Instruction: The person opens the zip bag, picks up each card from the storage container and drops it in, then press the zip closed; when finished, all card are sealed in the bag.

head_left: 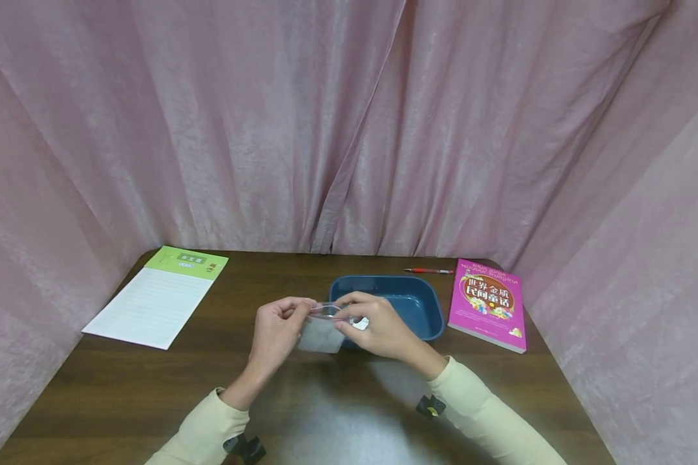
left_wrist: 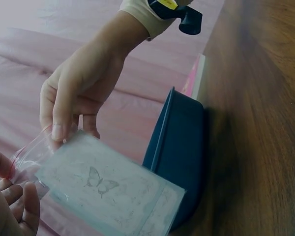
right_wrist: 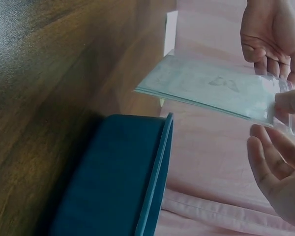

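Note:
My left hand [head_left: 278,330] pinches one side of the mouth of a clear zip bag [head_left: 324,310] with a reddish seal line. At the other side of the mouth, the fingertips of my right hand [head_left: 378,326] grip the plastic. The mouth gapes between the two hands. Inside sits a thin pale blue-white pack [left_wrist: 108,182], printed with a grey butterfly, hanging tilted over the table. In the right wrist view the pack [right_wrist: 206,88] shows layered edges. A small white patch shows beside my right fingers in the head view.
Just beyond the hands stands a blue plastic tub [head_left: 384,279], its left part overlapped by the right hand. A pink book [head_left: 488,303] lies to its right, with a red pen [head_left: 427,270] behind. A lined writing pad [head_left: 157,297] lies far left. Pink curtains [head_left: 349,129] enclose the table.

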The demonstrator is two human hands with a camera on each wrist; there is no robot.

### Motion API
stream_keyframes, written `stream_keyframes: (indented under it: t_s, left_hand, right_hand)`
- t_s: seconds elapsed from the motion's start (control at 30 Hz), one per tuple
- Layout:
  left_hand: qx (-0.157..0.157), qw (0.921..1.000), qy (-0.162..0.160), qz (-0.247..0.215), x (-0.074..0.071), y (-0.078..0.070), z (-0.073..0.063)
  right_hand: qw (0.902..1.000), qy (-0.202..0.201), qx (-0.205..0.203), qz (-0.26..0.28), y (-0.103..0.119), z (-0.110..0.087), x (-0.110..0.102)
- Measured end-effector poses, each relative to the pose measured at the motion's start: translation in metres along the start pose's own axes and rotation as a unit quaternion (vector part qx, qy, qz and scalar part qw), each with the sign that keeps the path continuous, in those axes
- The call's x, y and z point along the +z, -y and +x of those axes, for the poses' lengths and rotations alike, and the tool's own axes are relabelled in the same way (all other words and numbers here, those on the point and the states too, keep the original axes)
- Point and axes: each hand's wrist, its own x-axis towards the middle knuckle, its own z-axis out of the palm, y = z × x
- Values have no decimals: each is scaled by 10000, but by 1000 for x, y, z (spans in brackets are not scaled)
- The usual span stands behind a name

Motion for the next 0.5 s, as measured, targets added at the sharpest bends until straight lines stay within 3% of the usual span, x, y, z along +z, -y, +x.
stream_keyframes:
  t_s: [0.17, 0.33, 0.5]
  left_hand:
    - [-36, 9999, -50, 103, -1, 2, 0]
    - [-60, 9999, -102, 18, -5, 7, 1]
    - [-3, 9998, -187, 14, -10, 12, 3]
  right_hand:
    - [9998, 23, -63, 176, 2, -1, -4]
    - [9976, -341, -95, 586, -1, -3, -12]
    - [9959, -638, 47, 640, -11, -6, -25]
